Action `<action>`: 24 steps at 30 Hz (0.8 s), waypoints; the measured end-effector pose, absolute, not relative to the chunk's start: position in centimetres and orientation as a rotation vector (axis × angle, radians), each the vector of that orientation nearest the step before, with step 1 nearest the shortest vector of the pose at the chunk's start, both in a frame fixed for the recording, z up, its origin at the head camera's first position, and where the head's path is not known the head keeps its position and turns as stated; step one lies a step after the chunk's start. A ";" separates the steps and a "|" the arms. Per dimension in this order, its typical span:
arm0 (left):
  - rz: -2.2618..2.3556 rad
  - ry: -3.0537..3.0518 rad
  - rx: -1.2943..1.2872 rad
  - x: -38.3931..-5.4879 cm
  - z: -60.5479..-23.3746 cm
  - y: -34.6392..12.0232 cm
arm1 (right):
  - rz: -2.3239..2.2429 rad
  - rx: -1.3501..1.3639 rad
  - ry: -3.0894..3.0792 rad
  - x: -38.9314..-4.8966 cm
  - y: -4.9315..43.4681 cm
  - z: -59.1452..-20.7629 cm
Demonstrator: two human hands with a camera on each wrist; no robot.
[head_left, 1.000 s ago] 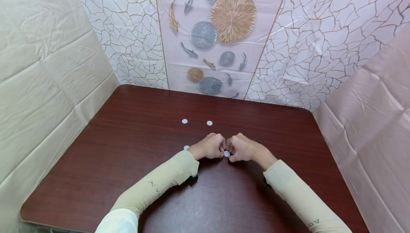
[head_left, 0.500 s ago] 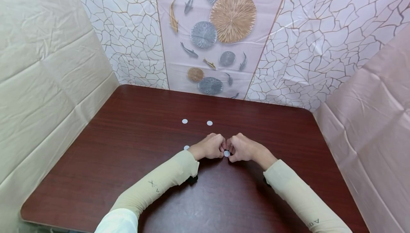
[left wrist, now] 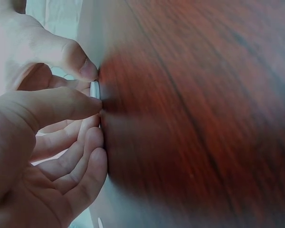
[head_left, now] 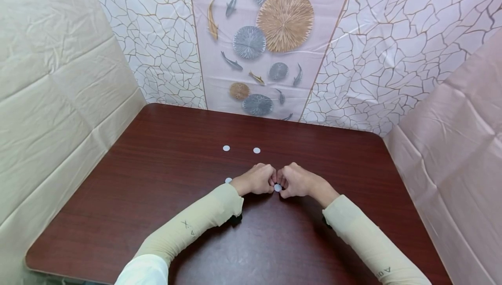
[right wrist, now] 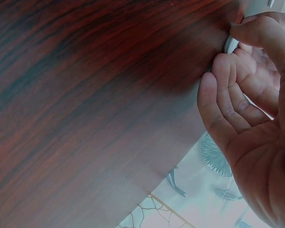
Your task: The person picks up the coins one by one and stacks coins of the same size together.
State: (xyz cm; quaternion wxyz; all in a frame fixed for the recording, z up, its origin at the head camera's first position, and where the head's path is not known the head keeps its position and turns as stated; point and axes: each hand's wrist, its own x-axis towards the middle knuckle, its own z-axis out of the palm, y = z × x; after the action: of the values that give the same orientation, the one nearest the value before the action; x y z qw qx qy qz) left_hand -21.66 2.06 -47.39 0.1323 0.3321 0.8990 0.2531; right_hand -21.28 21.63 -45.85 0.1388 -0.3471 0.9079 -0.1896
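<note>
A small white disc lies flat on the dark red-brown table, framed by both hands. On its left side, my left hand pinches the edge between thumb and curled fingers. The right hand does the same from the opposite side, its knuckles close against the left ones. Seen low in the left wrist view, both thumbs sit at the near edge of the disc, their tips near the tabletop. In the right wrist view the disc's thin white rim shows between thumb and fingers.
Two more white discs, one at far left and another to its right, lie beyond the hands. A third disc is partly covered by the left wrist. Patterned cloth hangs behind the table, with plain cloth at both sides.
</note>
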 end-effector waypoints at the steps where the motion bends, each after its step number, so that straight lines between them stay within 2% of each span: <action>1: 0.730 2.607 0.966 -21.6 -47.3 2.0 | -0.550 -1.006 2.626 -21.3 21.7 -45.9; 12: 0.753 2.572 0.950 -21.9 -45.8 0.6 | -0.536 -0.978 2.622 -21.3 21.6 -45.7; 24: 0.775 2.644 0.914 -24.2 -44.3 -4.2 | -0.521 -0.931 2.629 -21.2 21.7 -45.7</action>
State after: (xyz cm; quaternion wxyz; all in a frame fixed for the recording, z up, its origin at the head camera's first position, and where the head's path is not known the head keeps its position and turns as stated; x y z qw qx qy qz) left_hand -24.19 -4.25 -44.29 0.1192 0.3126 0.9043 0.2651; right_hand -21.20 21.66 -45.73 0.1517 -0.3243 0.9159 -0.1814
